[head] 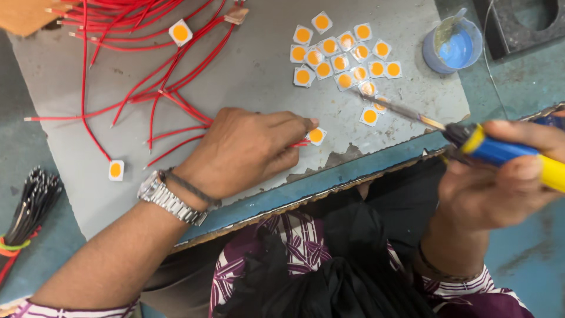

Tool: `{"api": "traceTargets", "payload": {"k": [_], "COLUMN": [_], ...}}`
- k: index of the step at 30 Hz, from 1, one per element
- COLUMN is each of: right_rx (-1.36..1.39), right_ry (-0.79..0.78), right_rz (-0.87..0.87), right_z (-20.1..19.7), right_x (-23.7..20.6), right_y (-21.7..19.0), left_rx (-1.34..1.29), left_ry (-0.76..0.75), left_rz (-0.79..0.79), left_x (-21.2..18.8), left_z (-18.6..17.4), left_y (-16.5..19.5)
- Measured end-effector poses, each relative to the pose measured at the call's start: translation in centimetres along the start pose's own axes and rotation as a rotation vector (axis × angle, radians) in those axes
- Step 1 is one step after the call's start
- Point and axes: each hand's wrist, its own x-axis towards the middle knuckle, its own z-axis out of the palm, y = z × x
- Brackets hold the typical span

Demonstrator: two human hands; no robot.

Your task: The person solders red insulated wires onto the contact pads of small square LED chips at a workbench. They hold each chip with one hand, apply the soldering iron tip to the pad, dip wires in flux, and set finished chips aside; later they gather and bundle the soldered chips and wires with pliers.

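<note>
- Grey work mat (247,76): flat sheet over the blue bench, filling the upper centre; its near edge is chipped and worn.
- Red wires (147,65): a loose tangle at 11 o'clock on the mat, several ends running down towards the left hand.
- Left hand (244,150): centre of view, palm down on the mat, fingers pressed together and pinching a red wire end against a small chip; a metal watch and a dark band sit on the wrist.
- Right hand (500,188): at 3 o'clock, closed around the soldering iron's handle.
- Soldering iron (500,150): blue and yellow handle, its thin tip pointing to 10 o'clock and ending just beside the chip cluster.
- Black wire bundle (32,203): at 9 o'clock, off the mat, tied with coloured bands.
- Blue pot (453,46): at 1 o'clock, round, on the mat's far right corner.
- Chip cluster (341,59): white squares with orange centres, grouped at 12 o'clock, some touching.
- Held chip (316,136): same kind, at the left fingertips, 3 o'clock of that hand.
- Stray chips: one at 8 o'clock (116,170), one among the wires (180,32).
</note>
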Motion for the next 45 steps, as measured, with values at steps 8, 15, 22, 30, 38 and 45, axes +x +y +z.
{"api": "traceTargets", "payload": {"k": [8,15,22,30,38,45], "right_rx": [0.038,0.078,-0.002,-0.055,-0.095,-0.083], "right_ry": [-0.113,-0.175,-0.223,-0.311,-0.204,-0.178], "right_rz": [0.061,0.167,0.229,0.275,0.238,0.204], "right_z": [-1.0,-0.9,-0.3,0.3,1.4,2.2], "right_x": [1.0,0.6,1.1,2.5,2.9,2.7], "right_y": [-0.9,-1.1,-2.4,-3.3,-3.5,-3.9], "left_rx": [0.032,0.067,0.053,0.036,0.029,0.027], "left_ry": [-0.016,-0.029,-0.009,0.008,-0.014,-0.047], "left_rz": [0.012,-0.001,-0.012,0.006,-0.009,-0.032], "left_x": [-0.1,0.0,0.0,0.0,0.2,0.2], "left_z": [0.3,0.3,0.5,0.4,0.1,-0.1], "left_y": [-0.4,-0.4,-0.5,-0.3,-0.2,-0.1]}}
